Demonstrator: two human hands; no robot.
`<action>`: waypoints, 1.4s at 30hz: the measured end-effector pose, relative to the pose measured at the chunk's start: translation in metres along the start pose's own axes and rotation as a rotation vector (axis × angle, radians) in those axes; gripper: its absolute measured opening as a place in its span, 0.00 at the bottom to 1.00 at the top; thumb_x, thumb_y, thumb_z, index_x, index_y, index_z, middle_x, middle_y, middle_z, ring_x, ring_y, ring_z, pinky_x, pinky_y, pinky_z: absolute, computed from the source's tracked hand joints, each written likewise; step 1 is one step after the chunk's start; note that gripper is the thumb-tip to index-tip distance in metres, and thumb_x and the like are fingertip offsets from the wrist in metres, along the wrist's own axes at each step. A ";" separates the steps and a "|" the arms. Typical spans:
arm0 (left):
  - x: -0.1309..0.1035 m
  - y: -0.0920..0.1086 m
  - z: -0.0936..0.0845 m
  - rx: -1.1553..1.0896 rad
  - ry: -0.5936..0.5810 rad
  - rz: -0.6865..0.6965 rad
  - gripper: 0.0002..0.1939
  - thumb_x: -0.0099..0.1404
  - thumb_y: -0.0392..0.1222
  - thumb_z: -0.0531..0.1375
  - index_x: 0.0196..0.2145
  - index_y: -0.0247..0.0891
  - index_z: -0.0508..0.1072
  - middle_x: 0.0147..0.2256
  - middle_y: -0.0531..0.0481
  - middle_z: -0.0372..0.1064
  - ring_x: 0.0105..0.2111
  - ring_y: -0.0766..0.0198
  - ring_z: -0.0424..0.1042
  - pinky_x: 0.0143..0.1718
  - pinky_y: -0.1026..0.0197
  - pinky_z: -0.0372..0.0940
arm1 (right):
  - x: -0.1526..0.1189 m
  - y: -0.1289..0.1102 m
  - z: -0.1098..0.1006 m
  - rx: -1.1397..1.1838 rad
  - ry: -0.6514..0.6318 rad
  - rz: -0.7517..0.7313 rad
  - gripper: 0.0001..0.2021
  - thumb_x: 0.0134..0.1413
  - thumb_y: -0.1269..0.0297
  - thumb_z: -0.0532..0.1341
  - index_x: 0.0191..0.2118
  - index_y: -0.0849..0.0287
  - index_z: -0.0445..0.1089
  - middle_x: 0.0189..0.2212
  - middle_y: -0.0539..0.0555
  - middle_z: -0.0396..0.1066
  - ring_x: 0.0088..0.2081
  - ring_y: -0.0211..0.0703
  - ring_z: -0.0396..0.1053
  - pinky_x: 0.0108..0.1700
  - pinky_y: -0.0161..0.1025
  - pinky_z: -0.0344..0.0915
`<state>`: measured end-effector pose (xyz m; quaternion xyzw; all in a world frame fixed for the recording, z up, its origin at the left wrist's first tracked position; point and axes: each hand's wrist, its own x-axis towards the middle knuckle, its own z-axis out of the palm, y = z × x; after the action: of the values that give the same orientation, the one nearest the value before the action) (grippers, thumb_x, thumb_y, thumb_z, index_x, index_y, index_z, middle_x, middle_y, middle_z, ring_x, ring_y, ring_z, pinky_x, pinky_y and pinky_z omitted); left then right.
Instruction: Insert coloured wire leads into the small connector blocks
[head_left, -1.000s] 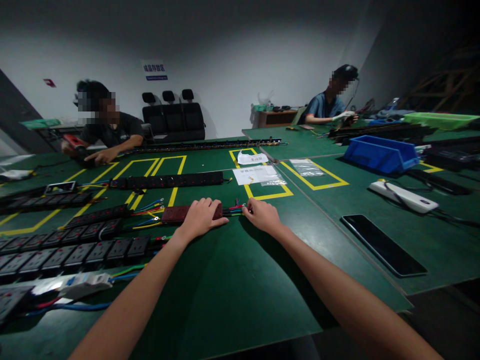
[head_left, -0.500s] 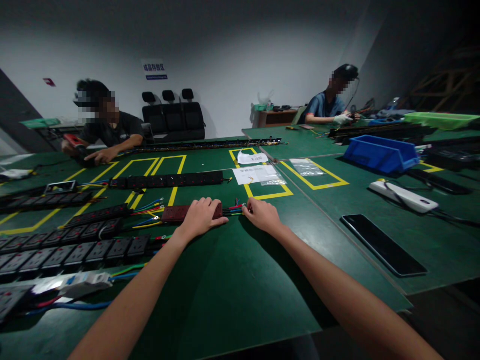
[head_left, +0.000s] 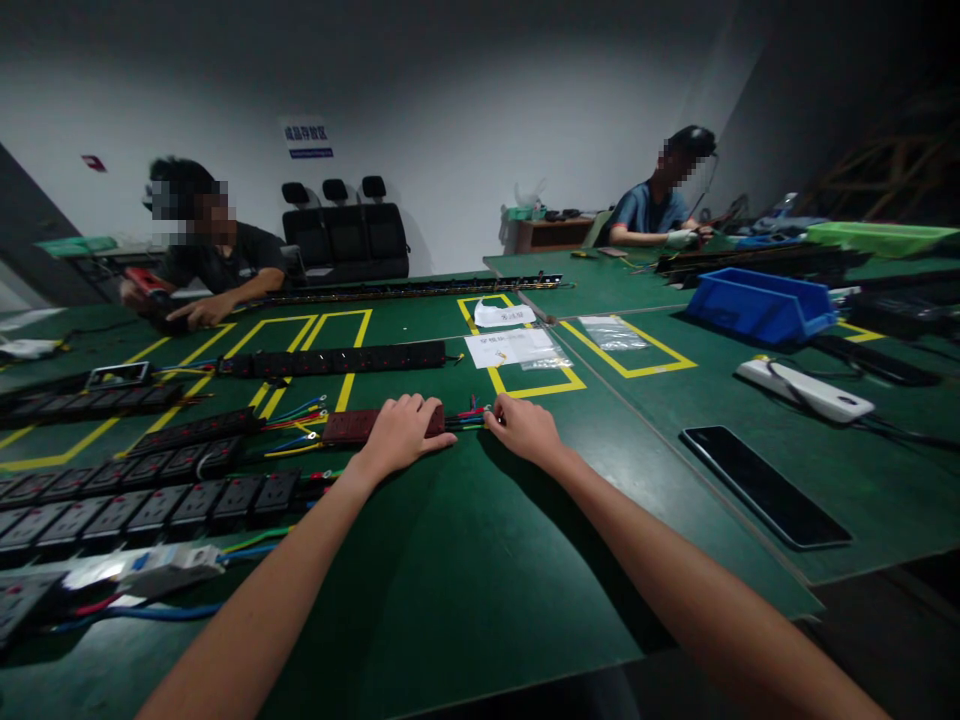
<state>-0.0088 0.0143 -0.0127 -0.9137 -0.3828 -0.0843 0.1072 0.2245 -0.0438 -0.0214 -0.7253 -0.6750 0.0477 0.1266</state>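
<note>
A dark red socket block (head_left: 349, 427) lies on the green table, with my left hand (head_left: 405, 432) wrapped over its right part. Coloured wires (head_left: 466, 422) come out of the block's right end. My right hand (head_left: 523, 428) pinches the far ends of these wires, its fingertips closed around them. More wires with ring terminals (head_left: 304, 415) lie just left of the block. Behind it rests a long black socket strip (head_left: 337, 360).
Several black socket strips (head_left: 150, 510) fill the left side. At the right are a phone (head_left: 765, 487), a white power strip (head_left: 806, 390) and a blue bin (head_left: 757, 307). Papers (head_left: 504, 350) lie ahead. Two people sit across the table.
My hands keep their places on the block and wires. At the back right, the person's gloved hands have shifted slightly.
</note>
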 end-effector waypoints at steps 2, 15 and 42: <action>0.000 0.000 0.000 -0.005 0.002 0.003 0.35 0.70 0.70 0.52 0.55 0.36 0.70 0.45 0.40 0.72 0.43 0.48 0.70 0.41 0.53 0.60 | 0.000 0.000 0.000 0.001 0.003 -0.003 0.15 0.69 0.50 0.53 0.43 0.54 0.71 0.40 0.56 0.78 0.39 0.48 0.75 0.36 0.38 0.57; -0.002 -0.001 0.003 -0.045 0.005 -0.004 0.37 0.70 0.72 0.49 0.55 0.37 0.71 0.46 0.38 0.72 0.43 0.47 0.70 0.42 0.52 0.59 | -0.001 -0.001 -0.002 -0.017 -0.016 0.006 0.15 0.69 0.51 0.53 0.42 0.54 0.70 0.39 0.55 0.78 0.38 0.48 0.75 0.34 0.38 0.56; -0.001 -0.002 0.003 -0.047 0.016 0.010 0.36 0.70 0.71 0.50 0.56 0.36 0.70 0.45 0.39 0.72 0.43 0.47 0.70 0.42 0.52 0.60 | -0.002 -0.001 -0.002 -0.001 0.008 0.004 0.14 0.68 0.52 0.54 0.41 0.54 0.70 0.39 0.55 0.79 0.38 0.48 0.75 0.33 0.37 0.54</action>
<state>-0.0107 0.0160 -0.0158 -0.9172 -0.3752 -0.1000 0.0892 0.2237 -0.0454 -0.0196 -0.7268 -0.6733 0.0447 0.1286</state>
